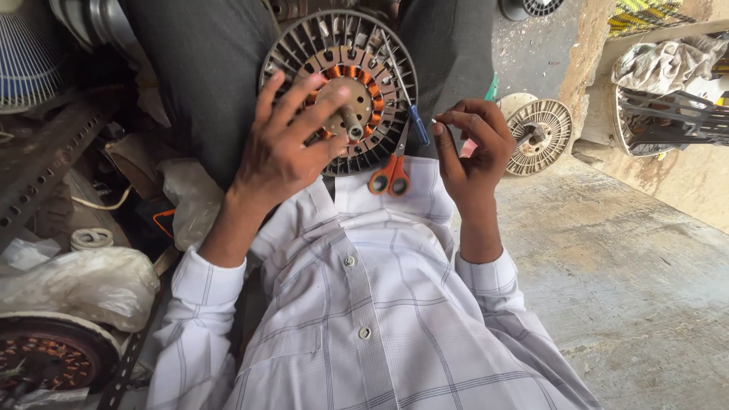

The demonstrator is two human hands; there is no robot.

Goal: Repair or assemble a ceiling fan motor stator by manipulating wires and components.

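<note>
Head view, looking down at a seated person's lap. The motor stator (339, 91), a round finned disc with copper-orange windings around a central shaft, rests between the knees at 12 o'clock of the frame. The left hand (292, 140) lies over the stator's 8 o'clock side, fingers spread and lightly curved, the thumb close beside the shaft; it steadies the disc rather than gripping anything. The right hand (472, 144) is raised at 3 o'clock of the stator, clear of its rim, with thumb and forefinger pressed together on something very thin and pale, probably a wire end; its exact nature is too fine to tell. Orange-handled scissors (390, 173) lie on the white checked shirt (380, 281) at 6 o'clock of the stator, just beside a blue-handled tool (418, 124) leaning across the fins.

Progress, as judged: most visible slots already carry copper coils, so the winding appears well advanced; the strand in the right hand is not yet seated, and the stator is not enclosed by any housing. A second finned disc (541, 135) lies on the concrete floor (623, 266) at 3 o'clock, well apart.
</note>
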